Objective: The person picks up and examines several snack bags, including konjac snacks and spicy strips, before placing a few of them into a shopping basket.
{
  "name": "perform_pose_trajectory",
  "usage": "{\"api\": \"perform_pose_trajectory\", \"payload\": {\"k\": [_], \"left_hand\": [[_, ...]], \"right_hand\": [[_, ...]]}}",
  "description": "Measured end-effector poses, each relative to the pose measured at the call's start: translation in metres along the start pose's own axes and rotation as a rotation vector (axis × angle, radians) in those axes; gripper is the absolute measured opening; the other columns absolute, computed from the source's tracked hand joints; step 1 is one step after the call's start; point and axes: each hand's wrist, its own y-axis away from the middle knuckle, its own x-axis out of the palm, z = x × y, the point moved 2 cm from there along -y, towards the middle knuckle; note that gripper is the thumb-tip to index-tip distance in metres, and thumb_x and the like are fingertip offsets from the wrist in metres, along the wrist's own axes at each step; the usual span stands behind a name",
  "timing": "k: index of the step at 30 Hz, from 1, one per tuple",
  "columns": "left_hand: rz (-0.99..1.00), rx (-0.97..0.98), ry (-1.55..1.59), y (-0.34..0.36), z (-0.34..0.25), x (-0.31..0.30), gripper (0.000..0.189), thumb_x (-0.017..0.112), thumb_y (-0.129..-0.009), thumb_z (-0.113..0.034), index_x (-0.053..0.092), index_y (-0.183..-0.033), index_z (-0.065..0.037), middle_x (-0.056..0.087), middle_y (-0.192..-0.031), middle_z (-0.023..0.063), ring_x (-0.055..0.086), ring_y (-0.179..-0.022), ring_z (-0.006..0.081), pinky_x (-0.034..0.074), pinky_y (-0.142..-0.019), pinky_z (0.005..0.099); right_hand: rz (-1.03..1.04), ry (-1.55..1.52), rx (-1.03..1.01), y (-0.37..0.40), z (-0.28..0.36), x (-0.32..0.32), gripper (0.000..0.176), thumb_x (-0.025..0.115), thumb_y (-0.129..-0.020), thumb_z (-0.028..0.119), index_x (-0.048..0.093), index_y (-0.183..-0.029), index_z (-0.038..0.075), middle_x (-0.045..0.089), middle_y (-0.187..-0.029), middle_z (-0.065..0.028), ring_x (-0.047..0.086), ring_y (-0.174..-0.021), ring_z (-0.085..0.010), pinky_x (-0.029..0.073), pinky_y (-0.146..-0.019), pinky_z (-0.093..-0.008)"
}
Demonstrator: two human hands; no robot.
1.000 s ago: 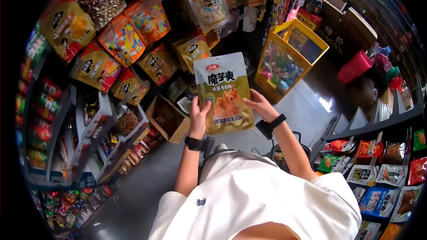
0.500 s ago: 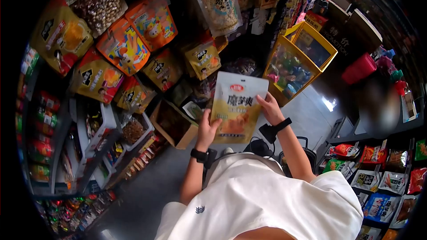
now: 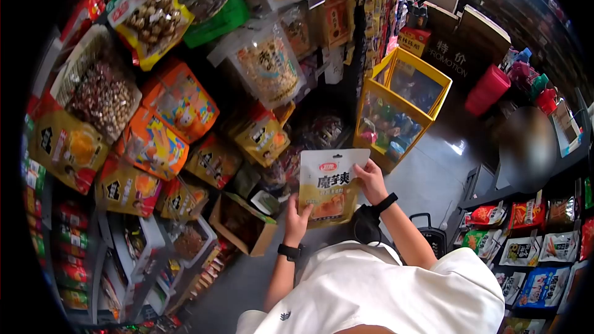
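A white and gold snack bag [image 3: 328, 195] with a red logo and dark lettering is held upright in front of my body. My left hand [image 3: 297, 221] grips its lower left edge, the thumb lying on the front. On the upper right edge, my right hand [image 3: 370, 180] pinches the bag with the thumb across its face. Fingers behind the bag are hidden on both sides. Just left of the bag stands an open cardboard box [image 3: 244, 222], and hanging gold snack packs [image 3: 258, 135] are above it.
Hanging packets, including an orange bag [image 3: 179, 102], fill the left racks. A yellow-framed clear bin [image 3: 396, 114] with wrapped items stands ahead. Shelves of snack bags [image 3: 521, 252] are at lower right. A black bag [image 3: 428, 235] sits on the grey floor [image 3: 427, 176].
The snack bag and both hands appear lower in view, still gripping. The view has tilted up, bringing more of the upper hanging packets into sight.
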Motion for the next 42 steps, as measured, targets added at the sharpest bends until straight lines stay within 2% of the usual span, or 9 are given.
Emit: {"api": "perform_pose_trajectory", "payload": {"k": [9, 11, 17, 21, 22, 31, 37, 41, 42], "left_hand": [[0.024, 0.005, -0.279, -0.054, 0.007, 0.016, 0.055, 0.064, -0.081, -0.018, 0.037, -0.126, -0.001, 0.051, -0.117, 0.0099, 0.048, -0.107, 0.016, 0.036, -0.093, 0.0307], [-0.058, -0.055, 0.022, -0.057, 0.009, 0.012, 0.05, 0.063, -0.081, -0.016, 0.041, -0.123, -0.001, 0.052, -0.119, 0.0115, 0.048, -0.111, 0.018, 0.035, -0.094, 0.0315], [-0.196, 0.161, 0.209, -0.066, -0.059, 0.017, 0.024, 0.063, -0.08, -0.012, 0.057, -0.101, -0.003, 0.056, -0.116, 0.0128, 0.049, -0.112, 0.0204, 0.036, -0.092, 0.0307], [-0.423, -0.047, -0.132, -0.037, -0.053, -0.003, 0.014, 0.064, -0.081, -0.009, 0.06, -0.094, -0.004, 0.063, -0.091, 0.003, 0.057, -0.086, 0.0103, 0.043, -0.074, 0.023], [-0.503, 0.095, 0.006, -0.034, -0.056, -0.001, 0.011, 0.064, -0.081, -0.008, 0.061, -0.09, -0.003, 0.062, -0.082, -0.0012, 0.055, -0.074, 0.006, 0.044, -0.067, 0.0204], [-1.027, 0.098, 0.032, 0.033, -0.072, -0.032, 0.013, 0.064, -0.081, -0.007, 0.06, -0.089, 0.003, 0.063, -0.083, 0.003, 0.057, -0.074, 0.0077, 0.045, -0.067, 0.0217], [-1.204, 0.16, 0.074, 0.088, -0.098, -0.071, 0.01, 0.062, -0.082, -0.006, 0.06, -0.086, 0.002, 0.063, -0.082, 0.0029, 0.056, -0.072, 0.0067, 0.045, -0.065, 0.0217], [-1.247, 0.136, -0.059, 0.124, -0.11, -0.094, 0.012, 0.06, -0.084, -0.009, 0.059, -0.086, 0.003, 0.062, -0.081, 0.0011, 0.052, -0.072, 0.0049, 0.043, -0.065, 0.021], [-1.267, 0.113, -0.099, 0.133, -0.108, -0.098, 0.014, 0.061, -0.084, -0.01, 0.059, -0.086, 0.003, 0.062, -0.081, 0.0014, 0.052, -0.071, 0.0051, 0.043, -0.064, 0.0207]], "right_hand": [[0.376, 0.0, -0.137, -0.051, 0.056, 0.008, 0.009, 0.06, -0.081, 0.005, 0.055, -0.088, 0.004, 0.06, -0.087, 0.0001, 0.054, -0.082, -0.008, 0.043, -0.073, -0.0228], [0.304, 0.378, -0.085, -0.059, 0.058, 0.018, 0.014, 0.063, -0.078, 0.004, 0.049, -0.079, 0.004, 0.06, -0.086, -0.004, 0.055, -0.08, -0.01, 0.044, -0.072, -0.0232], [0.451, 0.298, -0.009, -0.067, 0.065, 0.045, 0.012, 0.064, -0.079, 0.004, 0.052, -0.081, 0.004, 0.056, -0.078, 0.0031, 0.052, -0.074, -0.0044, 0.042, -0.068, -0.0185], [0.533, 0.196, 0.067, -0.068, 0.049, 0.066, 0.01, 0.062, -0.08, 0.003, 0.054, -0.086, 0.003, 0.06, -0.082, 0.001, 0.054, -0.077, -0.0064, 0.043, -0.072, -0.0208], [0.533, 0.173, 0.107, -0.067, 0.046, 0.076, 0.01, 0.061, -0.08, 0.002, 0.055, -0.087, 0.003, 0.06, -0.083, 0.0004, 0.054, -0.077, -0.0068, 0.042, -0.072, -0.0213], [0.755, 0.292, 0.278, -0.036, 0.002, 0.137, 0.023, 0.061, -0.082, 0.006, 0.054, -0.104, 0.001, 0.059, -0.092, 0.0022, 0.053, -0.084, -0.0059, 0.042, -0.079, -0.022], [0.923, 0.621, -0.702, -0.014, 0.08, 0.225, 0.028, 0.06, -0.074, -0.002, 0.052, -0.1, 0.002, 0.057, -0.102, -0.0128, 0.054, -0.095, -0.0264, 0.041, -0.08, -0.0344], [1.026, 0.72, -1.498, 0.058, 0.187, 0.282, 0.029, 0.067, -0.067, 0.004, 0.056, -0.093, 0.014, 0.06, -0.097, -0.0043, 0.056, -0.089, -0.0211, 0.04, -0.075, -0.0328], [0.819, 0.51, -1.687, 0.078, 0.189, 0.291, 0.027, 0.067, -0.064, 0.011, 0.057, -0.087, 0.02, 0.062, -0.091, 0.0015, 0.056, -0.084, -0.0168, 0.038, -0.074, -0.0322]]}}
